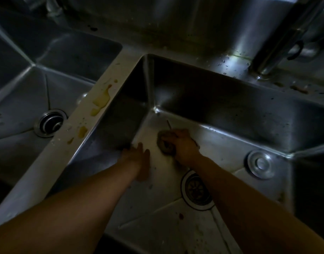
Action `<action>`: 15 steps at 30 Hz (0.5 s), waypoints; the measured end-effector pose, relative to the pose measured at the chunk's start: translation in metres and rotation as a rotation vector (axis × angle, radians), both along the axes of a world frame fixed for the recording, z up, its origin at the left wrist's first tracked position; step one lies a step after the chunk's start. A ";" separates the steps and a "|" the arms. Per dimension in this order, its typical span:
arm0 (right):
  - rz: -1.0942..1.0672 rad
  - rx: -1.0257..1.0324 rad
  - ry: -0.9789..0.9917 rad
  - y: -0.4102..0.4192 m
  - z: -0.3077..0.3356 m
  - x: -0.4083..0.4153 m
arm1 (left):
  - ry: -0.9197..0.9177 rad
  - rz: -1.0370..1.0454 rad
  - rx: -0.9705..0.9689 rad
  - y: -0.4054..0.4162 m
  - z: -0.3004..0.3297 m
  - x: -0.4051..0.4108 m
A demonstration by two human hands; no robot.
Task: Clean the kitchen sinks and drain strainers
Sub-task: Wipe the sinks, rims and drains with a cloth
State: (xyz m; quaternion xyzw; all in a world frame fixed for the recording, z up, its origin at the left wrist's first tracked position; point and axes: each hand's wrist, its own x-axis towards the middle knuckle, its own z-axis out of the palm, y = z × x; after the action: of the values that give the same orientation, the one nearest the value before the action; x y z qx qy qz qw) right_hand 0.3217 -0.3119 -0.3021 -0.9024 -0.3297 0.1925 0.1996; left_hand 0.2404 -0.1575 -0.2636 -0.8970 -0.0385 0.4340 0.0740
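Steel right sink [230, 110] | open drain strainer [196, 189] nearest, between the forearms | left hand [139, 156] flat on the floor, likely bracing | right hand [183, 143] clamps scouring pad [164, 143] near the far-left corner, walls close | stopper [261, 163] aside right | stained divider [95, 107], left sink [20, 92] beyond.

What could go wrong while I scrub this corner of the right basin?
The loose drain cover lies on the basin floor near the scrubbing right hand; a wide stroke could knock it. The open drain could swallow loosened debris. The yellow spills on the divider may drip back in.
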 end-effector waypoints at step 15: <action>-0.107 -0.176 0.118 -0.050 0.086 -0.054 | -0.249 0.070 -0.238 -0.001 0.072 -0.020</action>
State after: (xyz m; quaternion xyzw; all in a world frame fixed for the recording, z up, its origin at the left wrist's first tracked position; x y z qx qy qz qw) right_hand 0.2674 -0.3617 -0.2165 -0.9199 -0.2505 0.2623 0.1488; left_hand 0.2204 -0.1582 -0.1919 -0.9444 -0.0272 0.3233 -0.0532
